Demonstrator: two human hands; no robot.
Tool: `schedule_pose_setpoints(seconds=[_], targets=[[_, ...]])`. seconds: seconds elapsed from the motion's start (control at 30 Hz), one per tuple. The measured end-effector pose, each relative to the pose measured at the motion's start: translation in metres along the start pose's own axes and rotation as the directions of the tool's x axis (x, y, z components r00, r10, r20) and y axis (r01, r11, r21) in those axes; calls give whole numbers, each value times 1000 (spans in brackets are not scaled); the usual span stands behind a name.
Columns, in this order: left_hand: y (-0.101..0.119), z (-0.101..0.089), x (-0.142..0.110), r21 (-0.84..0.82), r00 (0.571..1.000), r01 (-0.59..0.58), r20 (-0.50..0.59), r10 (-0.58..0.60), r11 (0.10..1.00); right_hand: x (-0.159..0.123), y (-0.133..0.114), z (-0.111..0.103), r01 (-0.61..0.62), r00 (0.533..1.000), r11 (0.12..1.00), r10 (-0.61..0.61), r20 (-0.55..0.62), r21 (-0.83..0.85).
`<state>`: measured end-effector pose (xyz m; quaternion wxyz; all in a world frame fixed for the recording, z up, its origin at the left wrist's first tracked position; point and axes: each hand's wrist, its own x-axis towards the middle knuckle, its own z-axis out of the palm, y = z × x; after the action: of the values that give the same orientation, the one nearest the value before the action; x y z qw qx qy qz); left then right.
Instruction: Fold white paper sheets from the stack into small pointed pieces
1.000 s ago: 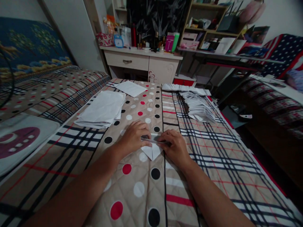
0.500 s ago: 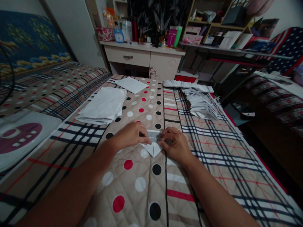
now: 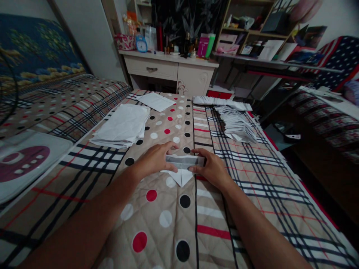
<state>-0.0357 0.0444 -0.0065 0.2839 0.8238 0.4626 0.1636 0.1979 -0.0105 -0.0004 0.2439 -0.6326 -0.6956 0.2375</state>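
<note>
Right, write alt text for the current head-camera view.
A person's left hand and right hand hold a folded white paper over a quilted bedspread with polka dots and plaid. Beyond, a stack of white sheets lies at left and a row of folded papers at right.

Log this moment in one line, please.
left hand: holding folded paper, left end | right hand: holding right end | white sheets: stacked, left | folded pieces: row, right

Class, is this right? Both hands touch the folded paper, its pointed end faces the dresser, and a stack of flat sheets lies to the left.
Not quite: in the head view, the pointed end faces away from the dresser. The left hand and right hand touch the folded paper, and the stack of flat sheets lies to the left.
</note>
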Motion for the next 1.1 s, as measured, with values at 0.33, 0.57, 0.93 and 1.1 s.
schedule_pose_setpoints(seconds=[0.33, 0.57, 0.93, 1.1], targets=[[33, -12, -4, 372, 727, -404, -423, 540, 836, -1, -14, -17, 466, 787, 878, -468, -402, -110], [26, 4, -4, 575, 629, -446, -344, 698, 686, 5, -2, 1, 453, 795, 814, -553, -249, -363], [-8, 2, 1, 106, 907, -410, -54, 417, 906, 0, 6, -5, 406, 912, 905, -410, -7, -129], [-18, -1, 6, -67, 975, -207, -103, 199, 976, 8, 19, 0, 297, 953, 954, -293, -80, 46]])
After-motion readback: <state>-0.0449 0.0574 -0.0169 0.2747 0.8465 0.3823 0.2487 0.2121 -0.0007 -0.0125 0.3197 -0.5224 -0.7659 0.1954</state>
